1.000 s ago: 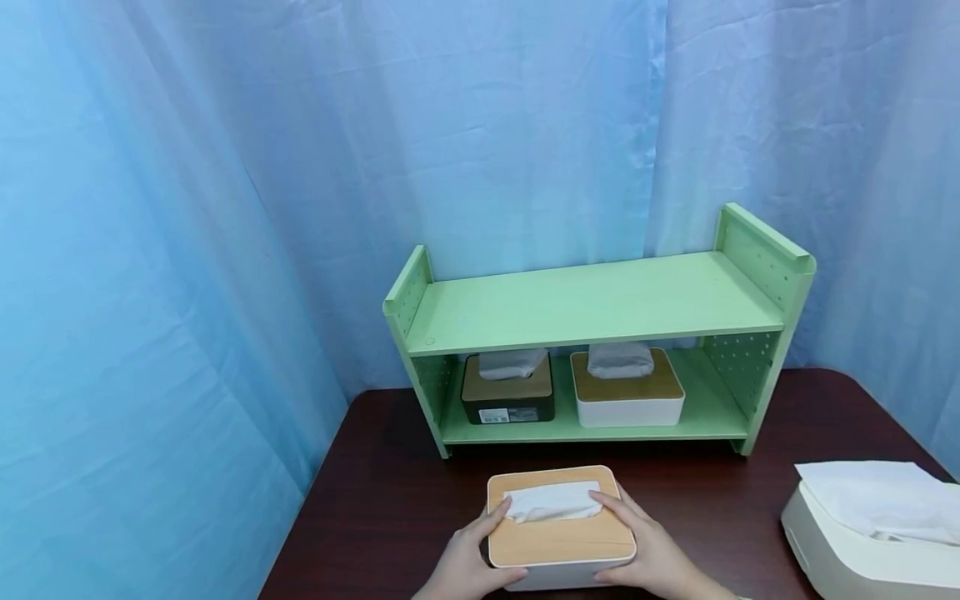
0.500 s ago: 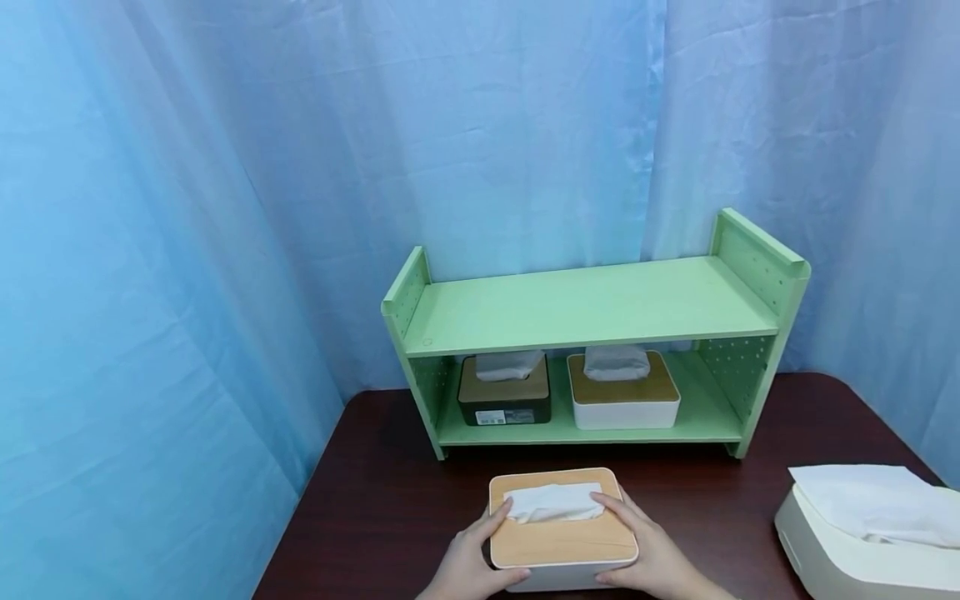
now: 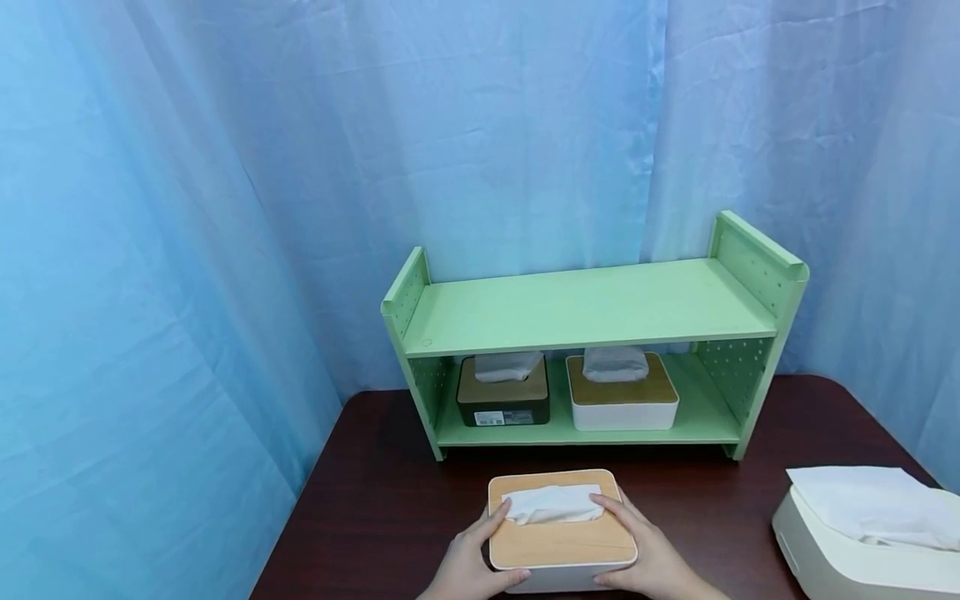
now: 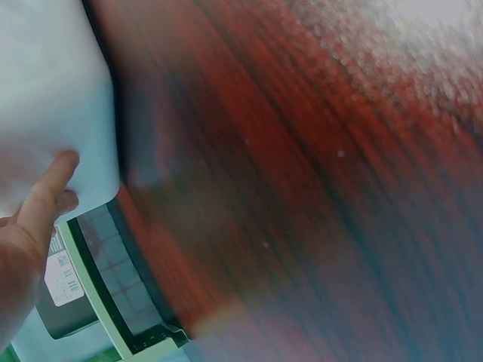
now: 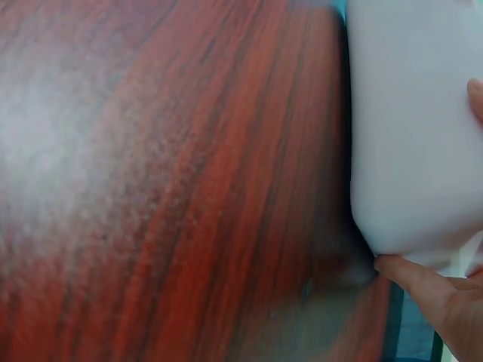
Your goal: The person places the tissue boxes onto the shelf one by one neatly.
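A white tissue box (image 3: 562, 546) with a light wooden lid lies on the dark table, a white tissue sticking out of its slot. My left hand (image 3: 471, 560) grips its left side, with the thumb at the front wall and a finger on the lid near the tissue. On the opposite side my right hand (image 3: 651, 554) holds it in the same way. Both wrist views show the box's smooth white wall close up, with fingertips of the left hand (image 4: 41, 211) and right hand (image 5: 434, 298) against it. The far fingers are partly hidden in the head view.
Behind the box stands a green two-tier shelf (image 3: 592, 304). On its lower tier sit a dark tissue box (image 3: 504, 413) and a white tissue box (image 3: 626, 416), both wood-topped. A cream tissue box (image 3: 840, 554) is at the table's right. Blue curtains (image 3: 525, 150) hang behind.
The head view has shifted a little, so the shelf and the cream box appear slightly lower and farther left. Both hands keep their hold on the tissue box, hardly moving.
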The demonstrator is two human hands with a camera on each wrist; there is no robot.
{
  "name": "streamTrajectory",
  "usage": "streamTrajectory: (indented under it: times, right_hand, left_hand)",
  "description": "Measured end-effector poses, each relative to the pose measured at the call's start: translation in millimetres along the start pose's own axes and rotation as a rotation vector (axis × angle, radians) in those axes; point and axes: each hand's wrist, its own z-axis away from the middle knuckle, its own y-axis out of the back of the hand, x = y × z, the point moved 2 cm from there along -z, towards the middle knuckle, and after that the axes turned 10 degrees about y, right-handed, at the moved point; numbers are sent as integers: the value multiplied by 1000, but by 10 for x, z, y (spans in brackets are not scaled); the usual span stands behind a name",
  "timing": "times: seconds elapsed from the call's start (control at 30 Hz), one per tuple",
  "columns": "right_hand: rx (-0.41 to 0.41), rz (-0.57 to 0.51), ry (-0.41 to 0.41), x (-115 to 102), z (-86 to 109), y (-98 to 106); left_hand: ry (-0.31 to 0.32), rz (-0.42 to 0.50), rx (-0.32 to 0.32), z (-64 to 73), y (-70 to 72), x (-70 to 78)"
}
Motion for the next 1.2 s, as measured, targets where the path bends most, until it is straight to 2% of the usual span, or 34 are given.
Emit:
streamTrajectory:
  times: [0.27,0.43,0.5,0.6,0.73,0.83,0.93,1.03,1.2]
  right_hand:
    - [-1,-4,31,-53,-3,24]
    - [63,21,78,-180,-113,158]
    - [83,23,123,-270,-172,220]
    - [113,83,222,-459,-261,342]
    - [142,149,363,-803,-446,605]
    - [139,163,430,-1070,-630,810]
    - [140,151,463,-1273,-794,961]
    - [171,169,501,-1414,-939,1068]
    - [234,204,589,-1487,-1172,1156]
  left_hand:
    - [4,10,2,18,7,3]
    - [-54,42,49,0,152,143]
    - [-82,40,81,7,251,228]
    - [-141,44,136,49,415,378]
    - [-324,66,263,100,667,629]
    - [-471,46,354,104,908,842]
    - [-558,2,390,83,1163,1053]
    - [-610,-42,397,27,1395,1222]
    - [-608,-85,381,-135,1663,1372]
